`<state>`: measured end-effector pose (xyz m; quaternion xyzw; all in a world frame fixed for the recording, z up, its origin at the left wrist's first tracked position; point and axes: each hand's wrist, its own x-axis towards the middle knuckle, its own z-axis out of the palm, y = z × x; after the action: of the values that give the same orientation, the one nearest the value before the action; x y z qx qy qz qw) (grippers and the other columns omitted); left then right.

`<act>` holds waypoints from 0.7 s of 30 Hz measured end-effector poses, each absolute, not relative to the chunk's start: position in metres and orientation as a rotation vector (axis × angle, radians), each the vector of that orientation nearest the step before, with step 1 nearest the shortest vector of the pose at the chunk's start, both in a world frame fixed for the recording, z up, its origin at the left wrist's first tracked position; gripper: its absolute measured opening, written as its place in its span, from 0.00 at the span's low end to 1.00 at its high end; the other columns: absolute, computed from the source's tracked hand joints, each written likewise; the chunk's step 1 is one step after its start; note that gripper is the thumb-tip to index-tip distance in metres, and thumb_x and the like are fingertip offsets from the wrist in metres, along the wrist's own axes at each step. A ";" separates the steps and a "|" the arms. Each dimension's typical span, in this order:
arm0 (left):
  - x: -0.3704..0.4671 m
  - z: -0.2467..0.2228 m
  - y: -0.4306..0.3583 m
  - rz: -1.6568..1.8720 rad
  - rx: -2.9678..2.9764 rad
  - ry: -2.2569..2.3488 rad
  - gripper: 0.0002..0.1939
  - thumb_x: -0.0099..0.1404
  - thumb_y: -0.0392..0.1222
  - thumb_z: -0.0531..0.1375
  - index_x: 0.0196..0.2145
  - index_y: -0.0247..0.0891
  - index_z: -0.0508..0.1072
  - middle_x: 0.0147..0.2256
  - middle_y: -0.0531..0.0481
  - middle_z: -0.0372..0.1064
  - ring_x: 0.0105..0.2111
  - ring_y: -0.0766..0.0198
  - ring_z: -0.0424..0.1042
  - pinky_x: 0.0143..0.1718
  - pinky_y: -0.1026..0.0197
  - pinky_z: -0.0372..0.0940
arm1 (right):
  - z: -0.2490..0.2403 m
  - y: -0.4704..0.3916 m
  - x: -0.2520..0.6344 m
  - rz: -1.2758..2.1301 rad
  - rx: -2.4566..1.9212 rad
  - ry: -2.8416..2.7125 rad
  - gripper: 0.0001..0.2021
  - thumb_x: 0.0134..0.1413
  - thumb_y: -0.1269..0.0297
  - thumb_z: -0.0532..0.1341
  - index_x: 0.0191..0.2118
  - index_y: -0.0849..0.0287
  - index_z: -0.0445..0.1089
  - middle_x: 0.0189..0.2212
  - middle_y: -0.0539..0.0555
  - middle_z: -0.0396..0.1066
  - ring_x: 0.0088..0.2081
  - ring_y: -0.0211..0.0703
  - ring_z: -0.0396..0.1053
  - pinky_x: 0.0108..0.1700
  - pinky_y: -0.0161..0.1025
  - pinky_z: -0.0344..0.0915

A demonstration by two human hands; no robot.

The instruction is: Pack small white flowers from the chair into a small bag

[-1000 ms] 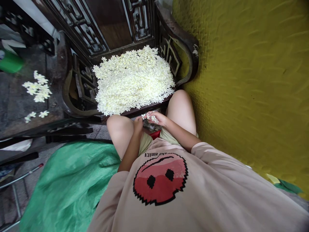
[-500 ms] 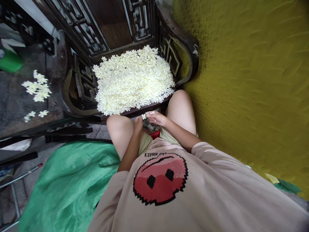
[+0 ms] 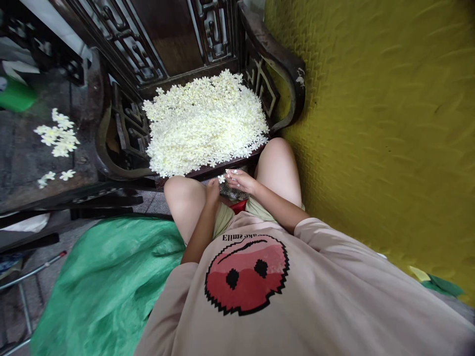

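Observation:
Between my bare knees, my left hand (image 3: 213,189) is closed, with a small white flower (image 3: 221,179) at its fingertips. To its right, my right hand (image 3: 241,181) is turned partly palm up and holds a few white flowers (image 3: 234,171) at its fingers and palm. A narrow gap separates the two hands. Just beyond them, a thick layer of white flowers (image 3: 208,123) covers the seat of a dark carved wooden chair (image 3: 172,37).
More white flowers (image 3: 61,134) lie on a dark wooden surface (image 3: 22,163) at the left, near a green container (image 3: 17,94). A green sheet (image 3: 107,282) spreads at lower left beside a metal frame (image 3: 25,301). A yellow textured covering (image 3: 382,123) stands at right.
My right hand has shifted slightly away from my left hand, and the flower at my left fingertips now stands apart from the right fingers.

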<state>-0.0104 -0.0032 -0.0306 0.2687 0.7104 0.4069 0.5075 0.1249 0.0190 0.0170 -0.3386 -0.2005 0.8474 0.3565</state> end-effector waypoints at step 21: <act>-0.011 -0.033 -0.003 0.971 0.680 1.744 0.07 0.54 0.40 0.53 0.24 0.36 0.68 0.20 0.55 0.61 0.21 0.69 0.58 0.25 0.65 0.55 | 0.002 0.022 0.126 2.154 -1.027 -0.525 0.16 0.39 0.62 0.70 0.24 0.61 0.61 0.16 0.42 0.61 0.13 0.23 0.41 0.15 0.29 0.38</act>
<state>-0.0114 -0.0035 -0.0328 0.2806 0.7192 0.4005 0.4936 0.1263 0.0216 0.0016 -0.3948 -0.2017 0.8285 0.3420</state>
